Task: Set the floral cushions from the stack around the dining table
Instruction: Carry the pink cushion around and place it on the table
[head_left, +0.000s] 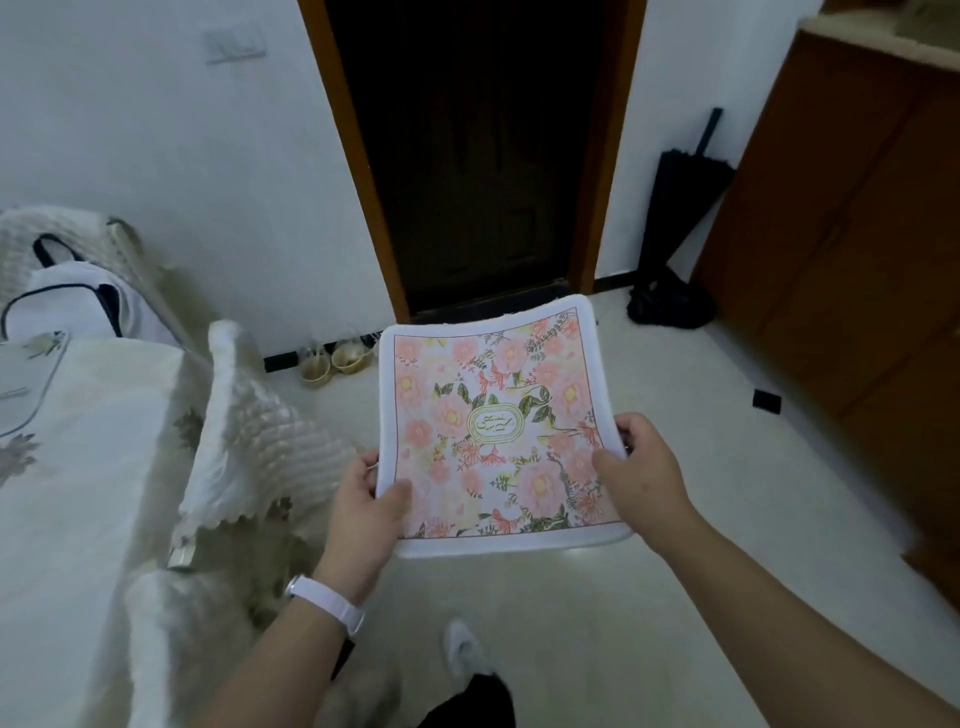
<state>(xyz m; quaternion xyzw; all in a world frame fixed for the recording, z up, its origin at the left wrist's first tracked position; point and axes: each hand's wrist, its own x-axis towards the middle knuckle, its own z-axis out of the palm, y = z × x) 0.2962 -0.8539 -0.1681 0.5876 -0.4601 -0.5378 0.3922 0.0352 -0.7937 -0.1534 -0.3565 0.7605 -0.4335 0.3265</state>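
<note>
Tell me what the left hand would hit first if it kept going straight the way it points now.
The left hand grips the floral cushion and points up-frame, toward the wall. Past the cushion edge, the small bowls on the floor by the baseboard look nearest in that line, though they sit lower; depth is unclear.

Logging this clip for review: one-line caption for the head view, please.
Both hands, left hand and right hand, hold a floral cushion flat above the pale floor, facing a dark doorway.

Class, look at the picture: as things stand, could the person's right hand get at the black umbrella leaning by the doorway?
Probably not yet. The right hand is closed on the floral cushion, as is the left hand, and the umbrella stands well beyond it across bare floor.
</note>
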